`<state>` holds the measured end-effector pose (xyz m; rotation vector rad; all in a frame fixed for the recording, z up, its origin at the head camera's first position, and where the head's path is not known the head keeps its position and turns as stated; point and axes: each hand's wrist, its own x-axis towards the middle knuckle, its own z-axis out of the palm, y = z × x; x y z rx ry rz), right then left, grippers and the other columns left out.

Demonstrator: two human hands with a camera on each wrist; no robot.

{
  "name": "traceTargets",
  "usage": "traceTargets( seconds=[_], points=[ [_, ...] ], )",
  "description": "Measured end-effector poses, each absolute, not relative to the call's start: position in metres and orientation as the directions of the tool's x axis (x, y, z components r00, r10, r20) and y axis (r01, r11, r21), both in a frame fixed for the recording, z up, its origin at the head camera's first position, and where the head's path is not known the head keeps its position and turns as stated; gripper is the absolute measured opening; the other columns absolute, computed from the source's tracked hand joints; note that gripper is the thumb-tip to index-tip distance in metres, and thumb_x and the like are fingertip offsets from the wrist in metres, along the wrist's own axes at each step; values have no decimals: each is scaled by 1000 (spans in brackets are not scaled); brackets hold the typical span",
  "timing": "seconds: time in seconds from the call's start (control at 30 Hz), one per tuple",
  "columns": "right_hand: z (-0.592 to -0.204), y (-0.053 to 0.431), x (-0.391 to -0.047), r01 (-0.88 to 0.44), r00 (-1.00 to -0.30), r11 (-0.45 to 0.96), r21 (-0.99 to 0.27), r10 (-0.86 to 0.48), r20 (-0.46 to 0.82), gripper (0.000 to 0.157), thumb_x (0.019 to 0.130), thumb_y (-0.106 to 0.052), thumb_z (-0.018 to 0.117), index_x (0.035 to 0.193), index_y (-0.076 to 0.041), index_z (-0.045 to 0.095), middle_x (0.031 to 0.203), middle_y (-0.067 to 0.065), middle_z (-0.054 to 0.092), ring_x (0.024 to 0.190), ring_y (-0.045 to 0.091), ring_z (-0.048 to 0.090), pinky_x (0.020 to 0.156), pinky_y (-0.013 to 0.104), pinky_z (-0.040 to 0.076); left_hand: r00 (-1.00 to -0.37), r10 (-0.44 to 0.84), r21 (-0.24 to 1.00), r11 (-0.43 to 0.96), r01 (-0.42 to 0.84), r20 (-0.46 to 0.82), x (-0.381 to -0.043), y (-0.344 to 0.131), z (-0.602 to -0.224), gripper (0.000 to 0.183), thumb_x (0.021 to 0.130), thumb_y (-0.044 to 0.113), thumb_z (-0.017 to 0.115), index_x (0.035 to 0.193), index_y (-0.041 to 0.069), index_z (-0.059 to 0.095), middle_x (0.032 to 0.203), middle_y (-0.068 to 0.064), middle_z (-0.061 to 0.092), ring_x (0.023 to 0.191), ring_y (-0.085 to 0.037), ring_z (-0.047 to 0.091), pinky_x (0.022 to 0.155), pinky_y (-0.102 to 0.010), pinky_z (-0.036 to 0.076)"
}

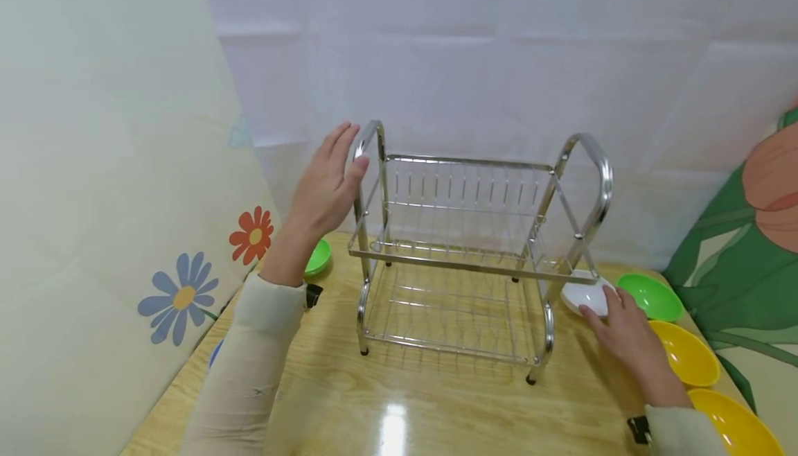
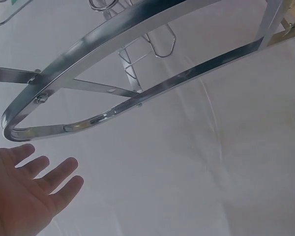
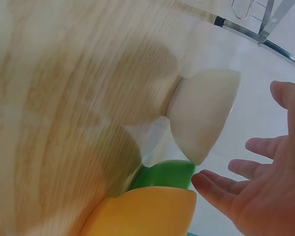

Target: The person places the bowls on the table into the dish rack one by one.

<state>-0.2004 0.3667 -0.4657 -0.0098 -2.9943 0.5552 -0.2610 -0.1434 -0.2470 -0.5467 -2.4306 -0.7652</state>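
Observation:
A two-tier metal dish rack (image 1: 461, 266) stands upright on the wooden table. Beside the top of its left upright is my left hand (image 1: 324, 189); the left wrist view shows the fingers (image 2: 61, 175) spread, close to the rack's rounded end and holding nothing. To the right of the rack sits a white bowl (image 1: 584, 295). My right hand (image 1: 632, 338) reaches over that bowl's near side. In the right wrist view the fingers and thumb (image 3: 284, 93) are spread and the palm faces the white bowl (image 3: 204, 105), with a gap between them.
A green bowl (image 1: 651, 296) and two yellow bowls (image 1: 686, 355) line the table's right side. Another green bowl (image 1: 318, 259) is partly hidden behind my left forearm, and a sliver of something blue (image 1: 215, 353) shows at the left edge. A white cloth (image 1: 467, 82) hangs behind.

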Motion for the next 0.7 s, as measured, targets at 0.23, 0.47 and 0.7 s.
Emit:
traceTargets(
  seconds=[0.23, 0.47, 0.7],
  points=[
    [-464, 367, -214, 39, -997, 924, -380, 60, 45, 89, 103, -60, 34, 153, 12, 18, 149, 46, 15, 129, 65, 25, 100, 79, 28, -802, 224, 385, 785, 485, 554, -271, -140, -239, 66, 104, 55, 27, 160, 21, 24, 167, -3, 22, 153, -26, 24, 123, -53, 25],
    [-462, 366, -228, 28, -998, 917, -398, 48, 39, 88, 103, -59, 33, 152, 13, 18, 150, 46, 13, 129, 65, 23, 100, 80, 27, -819, 225, 367, 809, 459, 528, -279, -138, -230, 66, 103, 58, 28, 158, 21, 29, 163, -4, 32, 149, -27, 33, 118, -53, 35],
    [-465, 364, -239, 47, -999, 917, -397, 54, 6, 94, 100, -65, 35, 151, 13, 19, 149, 46, 13, 131, 64, 20, 102, 80, 26, -823, 237, 342, 824, 452, 515, -279, -133, -219, 64, 103, 57, 30, 155, 20, 37, 163, -1, 33, 150, -22, 31, 120, -48, 33]
  ],
)
